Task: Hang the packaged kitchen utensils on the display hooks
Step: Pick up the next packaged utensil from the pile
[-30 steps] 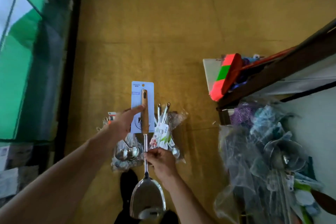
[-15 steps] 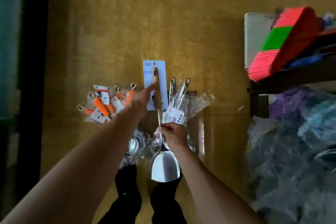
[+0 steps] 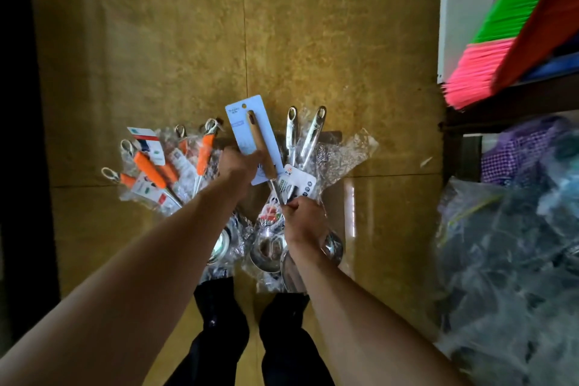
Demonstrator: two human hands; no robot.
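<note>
A wooden-handled steel spatula on a pale blue card [image 3: 250, 131] is held over the floor, tilted left. My right hand [image 3: 302, 221] grips its metal shaft just below the wooden handle. My left hand [image 3: 236, 164] pinches the lower left edge of the card. Under them, on the yellow floor, lie bagged steel ladles [image 3: 300, 141] with white labels. To their left is a fan of bagged orange-handled utensils [image 3: 150, 168]. No display hooks are in view.
A dark shelf frame [image 3: 501, 100] stands at the right, holding a pink and green broom head [image 3: 507, 31]. Below it lies a heap of plastic-bagged goods [image 3: 507, 260]. My dark-trousered legs [image 3: 250, 332] are at the bottom centre. A dark wall edge runs down the left.
The camera has dropped closer to the floor. The carded spatula has tilted leftward, and my left hand has moved from the handle's side to pinching the card's lower edge.
</note>
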